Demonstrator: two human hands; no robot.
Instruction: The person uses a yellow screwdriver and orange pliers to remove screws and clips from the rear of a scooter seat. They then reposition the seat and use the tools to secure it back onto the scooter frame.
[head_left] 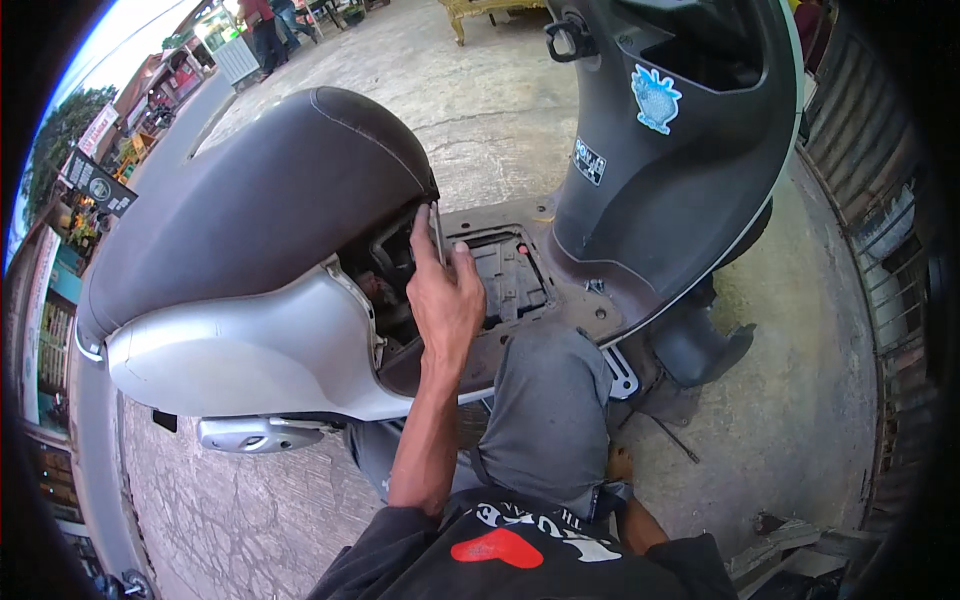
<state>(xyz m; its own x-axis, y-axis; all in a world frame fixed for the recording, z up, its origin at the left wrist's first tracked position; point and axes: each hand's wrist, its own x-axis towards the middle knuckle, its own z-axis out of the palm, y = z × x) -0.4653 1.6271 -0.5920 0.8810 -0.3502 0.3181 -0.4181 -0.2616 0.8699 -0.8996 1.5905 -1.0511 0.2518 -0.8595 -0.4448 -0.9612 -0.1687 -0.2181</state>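
My left hand [446, 300] is raised over the open front of a scooter's under-seat area. Its index finger points up along the seat's front edge, with the thumb close by. A thin grey strip shows between finger and thumb, too small to name. Right behind the hand lies the dark cavity [390, 290] below the dark brown seat [270, 190]. Past my hand, the floorboard [515, 275] has an uncovered, recessed compartment. My right forearm [641, 526] reaches down beside my bent knee; the leg hides most or all of that hand, so its fingers cannot be made out.
A silver side panel [230, 350] runs under the seat. The grey leg shield [660, 170] with a blue sticker rises at the right. A thin dark rod [675, 440] lies on the concrete. Corrugated metal sheets [860, 120] stand far right. People [265, 35] stand at the far left.
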